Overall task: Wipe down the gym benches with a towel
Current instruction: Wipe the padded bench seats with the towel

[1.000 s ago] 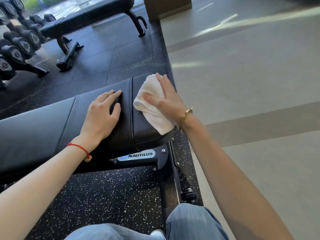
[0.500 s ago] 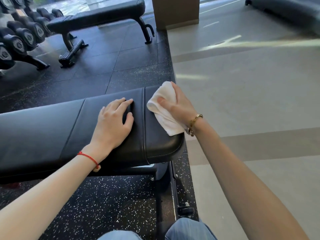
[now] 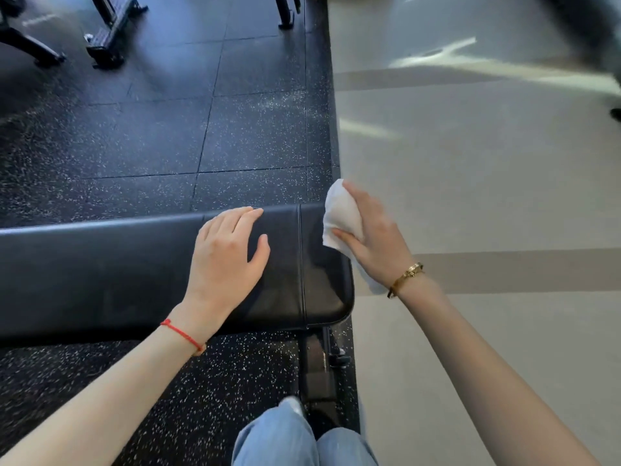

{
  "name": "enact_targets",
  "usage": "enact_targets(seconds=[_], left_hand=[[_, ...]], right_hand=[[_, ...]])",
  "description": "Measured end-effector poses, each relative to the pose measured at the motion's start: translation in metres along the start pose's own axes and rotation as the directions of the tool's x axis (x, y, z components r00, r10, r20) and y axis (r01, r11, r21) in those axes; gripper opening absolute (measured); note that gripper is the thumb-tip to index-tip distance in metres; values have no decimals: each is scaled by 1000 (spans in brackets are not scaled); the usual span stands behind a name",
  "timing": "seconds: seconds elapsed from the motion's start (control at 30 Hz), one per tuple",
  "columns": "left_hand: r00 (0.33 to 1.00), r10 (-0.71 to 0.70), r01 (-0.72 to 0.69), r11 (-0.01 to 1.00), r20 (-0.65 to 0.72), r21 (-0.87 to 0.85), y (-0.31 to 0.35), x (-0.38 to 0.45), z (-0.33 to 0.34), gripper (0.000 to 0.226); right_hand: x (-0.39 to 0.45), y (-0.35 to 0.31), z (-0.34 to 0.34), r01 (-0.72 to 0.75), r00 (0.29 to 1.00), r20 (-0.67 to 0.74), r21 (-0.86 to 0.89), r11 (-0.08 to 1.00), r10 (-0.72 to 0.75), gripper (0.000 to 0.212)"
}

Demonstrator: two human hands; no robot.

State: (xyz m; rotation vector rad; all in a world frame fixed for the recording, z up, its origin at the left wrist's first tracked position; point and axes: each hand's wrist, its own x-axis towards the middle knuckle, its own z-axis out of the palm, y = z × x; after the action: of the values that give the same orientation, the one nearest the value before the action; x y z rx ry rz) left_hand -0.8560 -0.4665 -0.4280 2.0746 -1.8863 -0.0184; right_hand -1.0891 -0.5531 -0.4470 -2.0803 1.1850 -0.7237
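Note:
A black padded gym bench [image 3: 100,270] runs across the view from the left, ending at a rounded right end with a seam. My left hand [image 3: 228,257] lies flat on the pad just left of that seam, fingers straight. My right hand [image 3: 373,237] grips a bunched white towel [image 3: 339,213] and holds it against the bench's far right end. Part of the towel hangs hidden under my palm and wrist.
The bench's metal frame and foot [image 3: 322,364] stand below its right end, by my jeans-clad knees [image 3: 302,438]. Black speckled rubber flooring [image 3: 151,139] lies beyond; a pale smooth floor [image 3: 470,196] starts right of the bench. Feet of another bench [image 3: 111,31] stand at the top left.
My right hand has slid the towel rightward, off the top of the pad to the bench's end edge. The view has tipped downward. My left hand has stayed in place.

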Motion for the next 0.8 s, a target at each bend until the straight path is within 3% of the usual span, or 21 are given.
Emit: enact_targets(seconds=[0.27,0.4,0.6,0.8], left_hand=[[996,-74,71,996,-46,-60,41,44,-212,41],[990,-102,95,993,-93,-75,59,65,-286,40],[977,-144,137,989,-155,-54,84,96,-337,40],[944,-273,274,961,-187,-18,123,124,-341,40]], right_hand=[[25,-161,-153,40,998,48,-43,998,-38,68],[37,-212,-205,68,997,28,-45,997,-66,68],[76,-238,-258,134,991,19,-44,990,-134,67],[130,-218,-307,215,971,116,-19,976,-211,66]])
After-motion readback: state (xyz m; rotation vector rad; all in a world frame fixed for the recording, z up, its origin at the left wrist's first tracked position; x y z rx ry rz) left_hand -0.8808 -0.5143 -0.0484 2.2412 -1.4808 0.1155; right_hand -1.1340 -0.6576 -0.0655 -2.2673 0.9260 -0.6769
